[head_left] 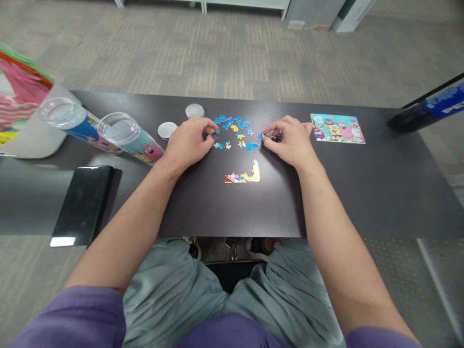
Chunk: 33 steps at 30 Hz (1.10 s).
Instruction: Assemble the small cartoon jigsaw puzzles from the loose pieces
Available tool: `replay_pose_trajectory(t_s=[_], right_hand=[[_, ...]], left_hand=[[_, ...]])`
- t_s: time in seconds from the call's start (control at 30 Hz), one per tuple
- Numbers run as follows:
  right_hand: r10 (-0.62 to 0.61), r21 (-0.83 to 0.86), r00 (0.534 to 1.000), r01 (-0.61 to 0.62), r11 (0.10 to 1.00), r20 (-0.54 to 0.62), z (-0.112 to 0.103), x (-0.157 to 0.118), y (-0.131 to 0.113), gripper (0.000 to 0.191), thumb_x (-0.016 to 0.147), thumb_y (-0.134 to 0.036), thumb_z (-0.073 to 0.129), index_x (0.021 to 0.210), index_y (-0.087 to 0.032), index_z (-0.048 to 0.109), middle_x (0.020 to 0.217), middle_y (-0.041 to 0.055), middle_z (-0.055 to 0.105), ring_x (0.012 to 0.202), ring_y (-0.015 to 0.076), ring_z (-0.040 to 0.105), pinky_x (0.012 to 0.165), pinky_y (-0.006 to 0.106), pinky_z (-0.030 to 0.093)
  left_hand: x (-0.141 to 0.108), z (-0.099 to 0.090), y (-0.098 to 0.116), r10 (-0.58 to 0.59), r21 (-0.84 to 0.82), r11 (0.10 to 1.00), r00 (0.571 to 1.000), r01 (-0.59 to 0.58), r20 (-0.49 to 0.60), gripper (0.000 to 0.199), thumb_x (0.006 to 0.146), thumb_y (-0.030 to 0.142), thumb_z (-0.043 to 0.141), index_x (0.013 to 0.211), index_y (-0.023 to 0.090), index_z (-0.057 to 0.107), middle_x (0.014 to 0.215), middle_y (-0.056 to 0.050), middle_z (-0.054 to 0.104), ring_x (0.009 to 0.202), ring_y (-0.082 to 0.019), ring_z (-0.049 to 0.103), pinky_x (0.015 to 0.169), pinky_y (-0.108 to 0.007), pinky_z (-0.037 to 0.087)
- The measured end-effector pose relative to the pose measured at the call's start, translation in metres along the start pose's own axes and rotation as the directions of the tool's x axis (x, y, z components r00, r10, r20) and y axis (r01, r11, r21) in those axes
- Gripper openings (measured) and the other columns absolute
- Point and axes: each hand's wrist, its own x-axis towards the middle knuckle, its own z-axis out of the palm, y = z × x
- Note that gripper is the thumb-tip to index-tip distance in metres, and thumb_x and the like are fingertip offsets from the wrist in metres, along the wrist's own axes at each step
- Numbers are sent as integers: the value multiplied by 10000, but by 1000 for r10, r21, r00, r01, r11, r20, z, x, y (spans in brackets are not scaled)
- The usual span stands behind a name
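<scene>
Head view: loose puzzle pieces are spread between the left hand and right hand, both curled at pieces; whether any is gripped cannot be told. Room is left between the joined corner and the table's near edge.

Room to pass lies over the tabletop at right, below the picture card. Loose puzzle pieces crowd the centre, with a joined strip just beneath. Two clear-topped tubes obstruct the left; a dark bottle blocks the upper right.
</scene>
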Motion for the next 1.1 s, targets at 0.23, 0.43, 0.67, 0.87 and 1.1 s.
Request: replay_pose_trajectory(t_s=[0.23,0.43,0.67,0.87,1.1], right_hand=[[-8,-18,1000,8,1000,-7,3,1,-2,88,1010,-284,848,1090,-305,818,1234,142,872,1274,442,816,1150,661,470],[-36,142,999,37,989,-11,4,2,-1,133,1032,-245,841,1034,-333,742,1088,53,873,1035,357,823,1169,654,541],[-88,536,994,107,837,-60,10,8,1,163,906,-346,901,972,-360,753,998,41,843,844,300,708,871,533,623],[-69,372,997,72,926,-19,13,7,6,166,893,-294,896,975,-343,760,926,19,803,778,271,654,956,548,623],[-79,113,996,83,990,-46,12,4,7,99,971,-232,817,1020,-316,802,957,48,783,953,337,766,1201,696,502]], left_hand=[[2,-2,2,-2,21,1000,999,2,38,386,958,195,769,1286,322,929,1252,-66,925,1022,-292,813,995,-518,664],[2,-3,7,-23,-8,1000,999,24,46,387,941,125,800,1265,297,925,1255,-76,908,988,-285,789,1023,-513,659],[2,2,12,49,-64,997,996,-53,-70,339,958,112,813,1227,280,929,1206,-63,890,983,-262,785,944,-457,612],[4,-3,7,10,-65,998,997,-15,-78,280,965,107,814,1149,302,895,1157,-51,877,980,-276,752,981,-481,569],[4,-4,-7,-78,-78,994,995,73,-67,244,973,152,835,1148,322,835,1187,-55,853,1018,-290,729,984,-480,587]])
